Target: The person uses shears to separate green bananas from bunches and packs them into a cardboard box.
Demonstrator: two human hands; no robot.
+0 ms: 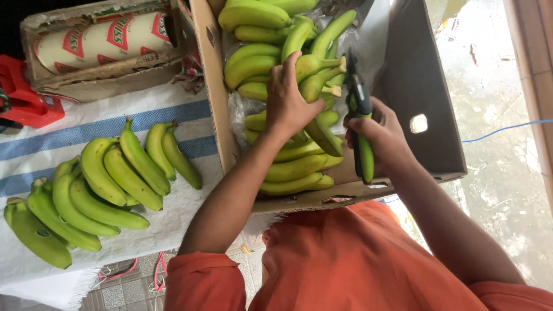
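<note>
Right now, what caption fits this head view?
Left hand grips green bananas in a cardboard box; right hand holds green-handled shears.

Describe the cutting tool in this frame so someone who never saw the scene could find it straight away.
Start at the open brown cardboard box full of green bananas. At its right side, the person's right hand grips black pruning shears with green handles, blades pointing at the stems of the bunch held by the left hand. It is the only dark, metal item among the fruit.

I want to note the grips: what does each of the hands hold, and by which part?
The left hand grips a banana bunch near its stalk end. The right hand holds shears by their green handles.
</note>
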